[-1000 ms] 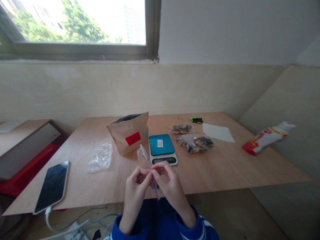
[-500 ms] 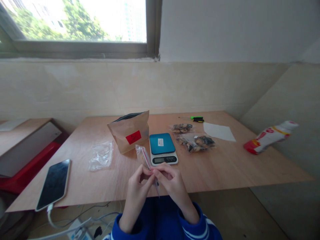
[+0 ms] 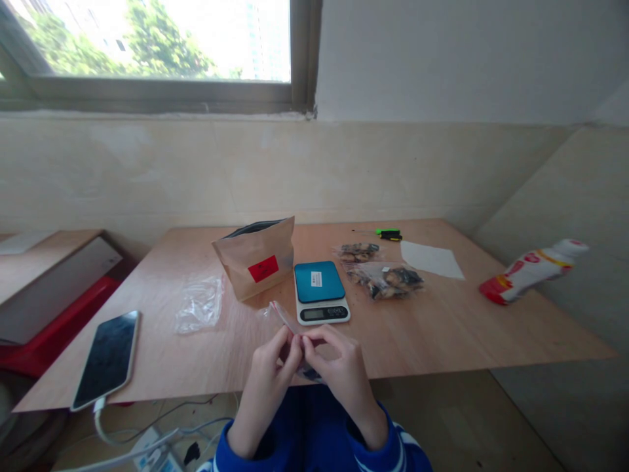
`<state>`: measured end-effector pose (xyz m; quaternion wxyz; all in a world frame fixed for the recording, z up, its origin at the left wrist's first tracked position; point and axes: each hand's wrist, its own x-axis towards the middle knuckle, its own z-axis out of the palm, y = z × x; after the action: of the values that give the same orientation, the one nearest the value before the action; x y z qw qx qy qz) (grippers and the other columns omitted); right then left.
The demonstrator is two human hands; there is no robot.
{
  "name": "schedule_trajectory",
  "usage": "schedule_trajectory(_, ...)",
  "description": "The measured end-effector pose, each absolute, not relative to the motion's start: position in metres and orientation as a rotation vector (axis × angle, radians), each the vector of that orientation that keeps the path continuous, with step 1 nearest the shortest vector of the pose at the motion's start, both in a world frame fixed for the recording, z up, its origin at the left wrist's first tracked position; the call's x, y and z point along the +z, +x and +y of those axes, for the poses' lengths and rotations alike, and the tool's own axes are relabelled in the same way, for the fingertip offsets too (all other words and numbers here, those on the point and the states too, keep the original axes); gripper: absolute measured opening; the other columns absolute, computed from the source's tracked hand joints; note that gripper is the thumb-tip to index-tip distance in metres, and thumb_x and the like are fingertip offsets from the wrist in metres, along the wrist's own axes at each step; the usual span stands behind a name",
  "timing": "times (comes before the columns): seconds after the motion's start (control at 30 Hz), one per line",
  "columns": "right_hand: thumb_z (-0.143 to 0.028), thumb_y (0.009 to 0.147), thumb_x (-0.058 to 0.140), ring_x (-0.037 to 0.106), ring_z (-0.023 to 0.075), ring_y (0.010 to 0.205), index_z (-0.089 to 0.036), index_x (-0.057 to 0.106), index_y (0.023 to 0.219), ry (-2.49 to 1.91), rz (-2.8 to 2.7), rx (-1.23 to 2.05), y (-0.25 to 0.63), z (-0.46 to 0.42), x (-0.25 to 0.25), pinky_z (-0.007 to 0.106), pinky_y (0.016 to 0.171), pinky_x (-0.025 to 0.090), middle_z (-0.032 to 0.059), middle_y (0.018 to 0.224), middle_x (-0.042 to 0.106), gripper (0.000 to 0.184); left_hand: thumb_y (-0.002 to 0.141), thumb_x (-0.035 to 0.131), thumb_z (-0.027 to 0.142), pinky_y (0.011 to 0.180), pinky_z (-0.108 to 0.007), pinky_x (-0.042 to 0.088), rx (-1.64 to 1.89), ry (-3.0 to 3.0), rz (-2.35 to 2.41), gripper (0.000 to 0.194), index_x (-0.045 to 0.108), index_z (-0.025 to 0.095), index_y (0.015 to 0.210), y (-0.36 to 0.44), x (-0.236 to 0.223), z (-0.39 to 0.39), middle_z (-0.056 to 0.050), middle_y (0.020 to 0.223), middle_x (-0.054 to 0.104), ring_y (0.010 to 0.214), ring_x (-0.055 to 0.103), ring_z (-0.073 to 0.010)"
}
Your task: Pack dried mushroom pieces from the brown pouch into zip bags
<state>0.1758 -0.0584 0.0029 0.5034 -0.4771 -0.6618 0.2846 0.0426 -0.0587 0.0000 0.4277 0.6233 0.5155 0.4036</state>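
Note:
My left hand [image 3: 274, 366] and my right hand [image 3: 335, 359] meet at the table's front edge, both pinching a clear zip-lock bag [image 3: 282, 314] along its red-striped seal. Part of the bag sticks out beyond my fingers toward the scale, and some dark contents show low between my hands. Most of the bag is covered by my fingers. Just beyond them lies a kitchen scale [image 3: 320, 283] with a blue top and a white base. Behind and left of the bag stands a brown paper pouch [image 3: 253, 262] with a red label, its top open.
Filled clear bags of dark dried pieces [image 3: 393, 282] lie right of the scale. Crumpled clear plastic bags [image 3: 199, 305] and a phone [image 3: 107, 359] on a cable lie left. Farther right are screwdrivers [image 3: 388, 234], white paper [image 3: 432, 259] and a tilted bottle [image 3: 528, 272].
The bag has turned in my hands, its upper end dropping lower and more of its dark contents showing between them. My fingers still pinch the seal; the things on the table stay put.

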Motion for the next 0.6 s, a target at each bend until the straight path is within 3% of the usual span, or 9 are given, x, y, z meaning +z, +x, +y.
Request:
schedule_trajectory(0.23,-0.032,0.083,0.062,0.067,0.0156,0.063,-0.018,0.063,0.076,-1.359,-1.095,0.407,0.212,-0.045,-0.005,0.024,0.061,0.053,0.003,0.069,0.069,0.015,0.088,0.047,0.039,0.047,-0.02,0.034,1.021,1.598,1.376,0.036,0.045,0.02,0.057,0.036,0.004,-0.069,0.002,0.05,0.049,0.046,0.048,-0.0101)
schedule_trajectory(0.33,-0.036,0.082,0.065,0.067,0.0153,0.063,-0.018,0.065,0.082,-1.328,-1.049,0.527,0.227,-0.045,0.003,0.024,0.062,0.055,0.0028,0.068,0.069,0.018,0.09,0.047,0.043,0.051,-0.022,0.036,0.973,1.588,1.253,0.039,0.051,0.019,0.06,0.034,-0.001,-0.072,0.0,0.054,0.054,0.051,0.051,-0.012)
schedule_trajectory(0.43,-0.038,0.083,0.066,0.067,0.0138,0.059,-0.018,0.067,0.084,-1.254,-1.03,0.68,0.224,-0.05,0.014,0.023,0.059,0.055,0.0023,0.068,0.07,0.02,0.092,0.043,0.045,0.065,-0.026,0.043,1.229,1.411,1.099,0.04,0.052,0.019,0.063,0.037,-0.017,-0.067,-0.002,0.065,0.056,0.066,0.055,-0.0153)
schedule_trajectory(0.5,-0.04,0.081,0.068,0.065,0.0129,0.057,-0.018,0.067,0.083,-1.183,-0.963,0.778,0.216,-0.054,0.021,0.024,0.057,0.055,0.0018,0.068,0.069,0.023,0.091,0.043,0.047,0.078,-0.029,0.046,1.452,1.187,1.027,0.036,0.055,0.02,0.07,0.041,-0.034,-0.06,-0.003,0.077,0.059,0.079,0.057,-0.0179)
schedule_trajectory(0.57,-0.043,0.079,0.069,0.064,0.012,0.054,-0.018,0.066,0.081,-1.104,-0.875,0.902,0.21,-0.055,0.024,0.023,0.055,0.055,0.0007,0.066,0.068,0.025,0.085,0.055,0.045,0.091,-0.032,0.045,1.465,1.022,1.03,0.027,0.063,0.022,0.096,0.045,-0.052,-0.056,-0.004,0.1,0.064,0.1,0.058,-0.0208)
schedule_trajectory(0.6,-0.044,0.079,0.07,0.062,0.0116,0.052,-0.018,0.065,0.081,-1.072,-0.842,0.968,0.208,-0.055,0.025,0.023,0.054,0.054,-0.0001,0.064,0.067,0.027,0.085,0.056,0.046,0.1,-0.036,0.041,1.404,0.98,0.993,0.035,0.062,0.022,0.11,0.047,-0.06,-0.056,-0.006,0.115,0.063,0.114,0.055,-0.0231)
